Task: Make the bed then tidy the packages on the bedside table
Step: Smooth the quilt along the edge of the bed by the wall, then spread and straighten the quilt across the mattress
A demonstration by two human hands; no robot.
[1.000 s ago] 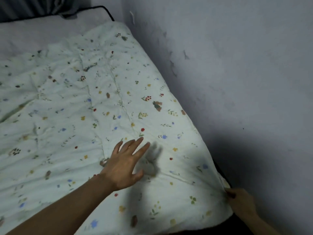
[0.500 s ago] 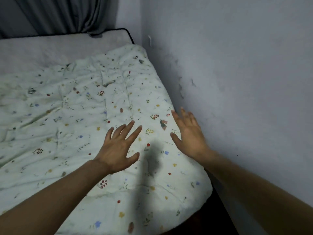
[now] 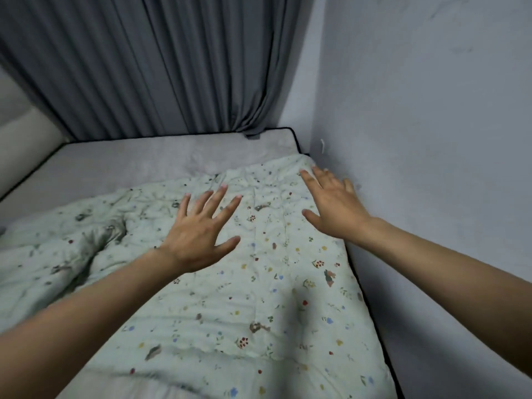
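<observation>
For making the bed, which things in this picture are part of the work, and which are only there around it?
Part of the work:
- floral quilt, bunched on its left side
- grey mattress, partly uncovered
- left hand, fingers spread over the quilt
- right hand, open near the wall

Only around:
- grey curtain
- wall
- padded headboard

No text, label, brand, number or sign can be read anywhere in the view. The quilt carries only a print of small flowers and sprigs, with no lettering among them.
</observation>
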